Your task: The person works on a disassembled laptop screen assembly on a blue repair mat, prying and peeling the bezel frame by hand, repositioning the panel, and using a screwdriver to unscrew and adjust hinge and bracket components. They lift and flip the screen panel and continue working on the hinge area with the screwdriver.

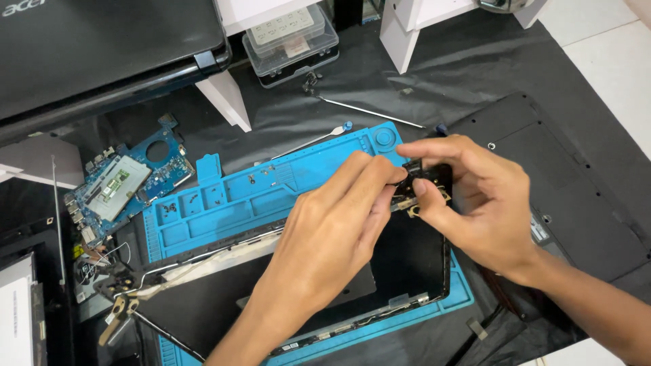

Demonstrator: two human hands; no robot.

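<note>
My left hand [332,230] and my right hand [475,200] meet over the far right corner of a black laptop screen cover [400,261]. Both pinch at a small metal hinge bracket [415,196] on that corner. The cover lies on a blue silicone work mat [230,203], whose compartments hold several small screws. Most of the bracket is hidden by my fingers.
A blue motherboard [125,183] lies at the left. A closed black laptop [102,47] sits at the far left, a clear parts box [291,41] beyond the mat. A metal pry tool [369,112] and a black laptop base [563,190] lie to the right. A loose hinge [119,312] lies near left.
</note>
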